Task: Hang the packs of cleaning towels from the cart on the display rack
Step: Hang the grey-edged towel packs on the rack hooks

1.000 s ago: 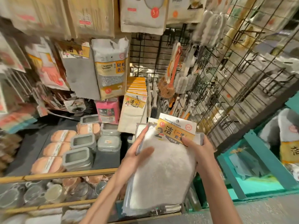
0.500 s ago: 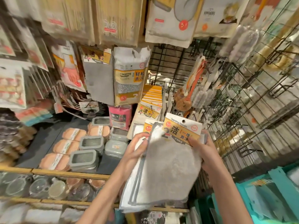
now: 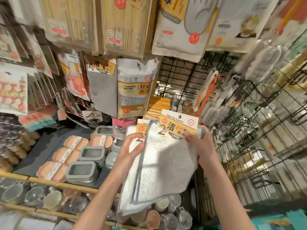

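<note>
I hold a stack of grey-and-white cleaning towel packs [image 3: 166,165] in front of the black wire display rack [image 3: 181,80]. My right hand [image 3: 198,143] pinches the front pack at its orange-and-white header card [image 3: 178,125], which has a hang hole at the top. My left hand [image 3: 131,150] grips the packs behind it from the left edge, thumb over a second header card [image 3: 142,128]. A row of hung towel packs with orange headers [image 3: 157,105] shows just behind, below the cleaning sponge pack [image 3: 134,88].
Grey lidded boxes [image 3: 81,171] and orange oval packs [image 3: 66,155] lie on the shelf at left, glass cups [image 3: 53,198] below. Brushes [image 3: 207,93] hang to the right of the towels. A wire grid panel [image 3: 265,130] runs along the right. The teal cart [image 3: 279,219] sits bottom right.
The towel stack has risen toward the hung packs. My view has tilted up and left, so the teal cart has slid mostly out of frame. Both hands keep their hold.
</note>
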A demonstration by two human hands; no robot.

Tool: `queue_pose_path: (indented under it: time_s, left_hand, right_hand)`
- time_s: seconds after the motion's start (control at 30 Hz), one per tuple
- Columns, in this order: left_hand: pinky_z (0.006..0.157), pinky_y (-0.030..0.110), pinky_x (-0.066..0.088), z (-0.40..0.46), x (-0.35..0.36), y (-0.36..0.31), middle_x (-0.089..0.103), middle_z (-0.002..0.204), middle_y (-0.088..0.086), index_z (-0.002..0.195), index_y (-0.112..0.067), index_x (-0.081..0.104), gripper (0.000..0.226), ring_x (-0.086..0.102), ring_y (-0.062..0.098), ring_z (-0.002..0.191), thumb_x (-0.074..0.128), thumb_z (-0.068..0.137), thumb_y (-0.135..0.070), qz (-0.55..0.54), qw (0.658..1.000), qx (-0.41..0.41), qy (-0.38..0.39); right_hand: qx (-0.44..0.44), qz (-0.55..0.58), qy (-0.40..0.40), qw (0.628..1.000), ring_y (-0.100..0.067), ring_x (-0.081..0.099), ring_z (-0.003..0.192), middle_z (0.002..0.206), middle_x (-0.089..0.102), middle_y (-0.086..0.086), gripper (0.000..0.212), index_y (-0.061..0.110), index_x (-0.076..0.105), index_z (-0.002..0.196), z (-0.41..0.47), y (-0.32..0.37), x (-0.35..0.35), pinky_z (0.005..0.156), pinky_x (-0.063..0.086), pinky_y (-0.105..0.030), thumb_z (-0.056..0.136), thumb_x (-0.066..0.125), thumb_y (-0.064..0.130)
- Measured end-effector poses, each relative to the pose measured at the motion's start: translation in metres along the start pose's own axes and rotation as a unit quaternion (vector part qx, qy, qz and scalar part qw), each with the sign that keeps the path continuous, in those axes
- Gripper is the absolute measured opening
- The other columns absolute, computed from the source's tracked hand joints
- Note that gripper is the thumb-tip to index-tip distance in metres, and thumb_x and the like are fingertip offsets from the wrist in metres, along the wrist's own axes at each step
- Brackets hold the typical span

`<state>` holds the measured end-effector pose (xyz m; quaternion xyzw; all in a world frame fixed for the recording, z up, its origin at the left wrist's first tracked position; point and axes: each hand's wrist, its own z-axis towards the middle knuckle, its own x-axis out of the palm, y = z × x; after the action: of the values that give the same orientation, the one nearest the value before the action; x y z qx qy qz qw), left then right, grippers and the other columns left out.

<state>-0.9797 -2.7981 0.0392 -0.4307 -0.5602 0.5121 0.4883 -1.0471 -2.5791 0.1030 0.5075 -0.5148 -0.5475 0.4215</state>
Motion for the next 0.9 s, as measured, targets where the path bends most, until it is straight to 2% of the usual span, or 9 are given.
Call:
queue_pose_path:
  time_s: [0.13,0.2,0.3,0.4,0.5,0.6,0.7,0.8,0.9]
  left_hand:
    - [0.089,0.015,0.032,0.015,-0.005,-0.003,0.058,0.105,-0.038,0.106,-0.029,0.060,0.014,0.048,-0.023,0.105,0.061,0.093,-0.025,0.010,1.000,0.021,-0.021]
    - [0.086,0.014,0.033,0.020,-0.008,-0.005,0.059,0.105,-0.038,0.107,-0.029,0.059,0.015,0.048,-0.024,0.103,0.057,0.092,-0.026,0.007,0.999,0.013,-0.029]
    - [0.086,0.013,0.033,0.027,-0.013,-0.005,0.060,0.111,-0.032,0.106,-0.030,0.060,0.015,0.049,-0.022,0.104,0.057,0.094,-0.024,-0.002,0.999,0.006,-0.054]
    - [0.086,0.012,0.032,0.033,-0.018,-0.005,0.059,0.113,-0.032,0.107,-0.033,0.060,0.015,0.049,-0.020,0.108,0.058,0.092,-0.027,0.004,0.998,0.009,-0.060]
    - [0.089,0.014,0.033,0.038,-0.018,-0.006,0.059,0.119,-0.027,0.104,-0.038,0.061,0.018,0.049,-0.015,0.113,0.059,0.086,-0.035,0.012,0.998,0.015,-0.058]
    - [0.089,0.016,0.033,0.041,-0.018,-0.009,0.059,0.116,-0.032,0.099,-0.047,0.061,0.017,0.048,-0.017,0.112,0.059,0.089,-0.033,0.019,0.998,0.021,-0.058]
    - [0.088,0.016,0.033,0.044,-0.019,-0.011,0.058,0.112,-0.038,0.097,-0.051,0.061,0.019,0.048,-0.022,0.108,0.063,0.089,-0.034,0.020,0.997,0.024,-0.064]
    - [0.089,0.018,0.033,0.045,-0.021,-0.013,0.058,0.114,-0.037,0.100,-0.050,0.061,0.020,0.047,-0.022,0.109,0.064,0.081,-0.045,0.020,0.997,0.024,-0.069]
    - [0.089,0.020,0.034,0.045,-0.021,-0.013,0.059,0.114,-0.036,0.099,-0.051,0.060,0.019,0.048,-0.021,0.109,0.066,0.081,-0.046,0.028,0.996,0.027,-0.076]
  right_hand:
    - [-0.031,-0.017,-0.019,0.999,-0.009,0.066,0.087,0.098,0.069,0.003,0.027,0.014,0.057,0.106,0.013,0.002,0.017,0.071,0.050,-0.024,0.083,0.069,0.008]
    - [-0.042,0.008,-0.022,0.999,-0.009,0.067,0.088,0.099,0.070,0.001,0.026,0.014,0.057,0.106,0.019,0.004,0.024,0.072,0.052,-0.021,0.083,0.068,0.007]
    - [-0.072,0.043,-0.038,0.996,-0.004,0.066,0.088,0.102,0.068,0.000,0.028,0.024,0.054,0.099,0.031,0.012,0.025,0.066,0.050,-0.012,0.084,0.066,0.003]
    - [-0.087,0.041,-0.019,0.995,-0.013,0.064,0.096,0.111,0.062,-0.007,0.037,0.029,0.051,0.098,0.045,0.020,0.026,0.075,0.052,-0.020,0.082,0.066,-0.001]
    - [-0.122,0.034,0.012,0.992,-0.022,0.061,0.105,0.117,0.059,-0.012,0.040,0.021,0.049,0.110,0.055,0.027,0.031,0.087,0.054,-0.031,0.083,0.065,-0.003]
    - [-0.139,0.050,0.000,0.989,-0.023,0.059,0.110,0.122,0.057,-0.013,0.042,0.024,0.048,0.111,0.068,0.039,0.033,0.089,0.053,-0.030,0.083,0.064,-0.003]
    - [-0.136,0.039,-0.028,0.990,-0.023,0.055,0.116,0.126,0.055,-0.009,0.043,0.025,0.046,0.112,0.087,0.053,0.032,0.097,0.048,-0.038,0.083,0.065,-0.001]
    - [-0.150,0.022,-0.035,0.988,-0.016,0.053,0.116,0.120,0.055,0.002,0.044,0.028,0.047,0.113,0.097,0.060,0.031,0.097,0.046,-0.029,0.083,0.066,0.004]
    - [-0.159,0.028,-0.027,0.986,-0.003,0.055,0.108,0.112,0.054,0.015,0.045,0.031,0.047,0.115,0.103,0.063,0.034,0.094,0.047,-0.025,0.084,0.066,0.006]
